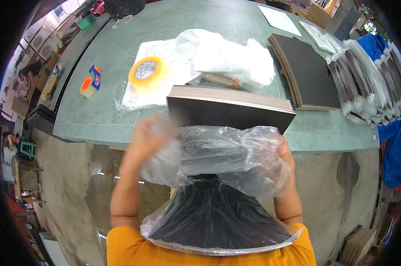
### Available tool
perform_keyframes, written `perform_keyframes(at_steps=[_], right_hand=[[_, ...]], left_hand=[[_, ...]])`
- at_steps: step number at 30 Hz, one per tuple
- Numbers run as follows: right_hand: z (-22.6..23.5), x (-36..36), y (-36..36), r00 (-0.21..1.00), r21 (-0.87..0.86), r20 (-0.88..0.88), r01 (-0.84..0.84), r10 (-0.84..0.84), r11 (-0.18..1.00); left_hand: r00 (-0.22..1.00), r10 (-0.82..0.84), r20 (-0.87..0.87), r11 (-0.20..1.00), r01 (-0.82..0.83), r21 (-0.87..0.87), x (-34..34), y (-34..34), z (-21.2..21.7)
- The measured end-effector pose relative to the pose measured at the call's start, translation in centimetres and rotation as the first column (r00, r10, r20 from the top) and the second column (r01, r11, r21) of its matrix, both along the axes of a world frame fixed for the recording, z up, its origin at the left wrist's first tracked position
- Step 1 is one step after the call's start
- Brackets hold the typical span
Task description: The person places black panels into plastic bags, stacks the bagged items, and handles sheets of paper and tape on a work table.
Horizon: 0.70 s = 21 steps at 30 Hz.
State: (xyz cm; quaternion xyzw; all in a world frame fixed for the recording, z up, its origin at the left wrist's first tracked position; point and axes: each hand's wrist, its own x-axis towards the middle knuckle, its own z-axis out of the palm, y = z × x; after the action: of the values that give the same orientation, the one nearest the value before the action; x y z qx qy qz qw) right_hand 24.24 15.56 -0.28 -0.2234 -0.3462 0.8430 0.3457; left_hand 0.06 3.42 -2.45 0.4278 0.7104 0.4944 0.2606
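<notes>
A clear plastic bag (213, 144) is bunched between my hands, in front of a thick stack of black boards (227, 113) whose pale layered edges face up at the table's near edge. My right hand (285, 153) grips the bag's right side, partly behind the film. My left hand (152, 135) is at the bag's left side, its fingers smeared by motion. Closer to my body, a black panel (209, 217) lies under clear film, its rounded lower edge against my orange shirt. The bunched film hides whether panel and stack are joined.
On the green table (98, 119) lie a yellow tape roll (146, 74), crumpled clear bags (222, 51) and a tape dispenser (91, 82). To the right are dark boards (304, 73), a white sheet (279, 20) and several film-wrapped bundles (360, 80). Another person (29, 73) is far left.
</notes>
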Motion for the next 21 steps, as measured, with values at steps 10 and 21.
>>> perform_keyframes(at_steps=[10,21], right_hand=[[-4.0,-3.7,0.1,0.976,0.13,-0.005,-0.213,0.216,0.968],[-1.0,-1.3,0.0,0.997,0.64,0.006,-0.063,0.076,0.766]], left_hand=[[0.923,-0.383,-0.02,0.92,0.384,0.083,4.9,1.7,2.8],[0.853,-0.219,-0.473,0.888,0.375,0.264,7.6,0.0,6.8]])
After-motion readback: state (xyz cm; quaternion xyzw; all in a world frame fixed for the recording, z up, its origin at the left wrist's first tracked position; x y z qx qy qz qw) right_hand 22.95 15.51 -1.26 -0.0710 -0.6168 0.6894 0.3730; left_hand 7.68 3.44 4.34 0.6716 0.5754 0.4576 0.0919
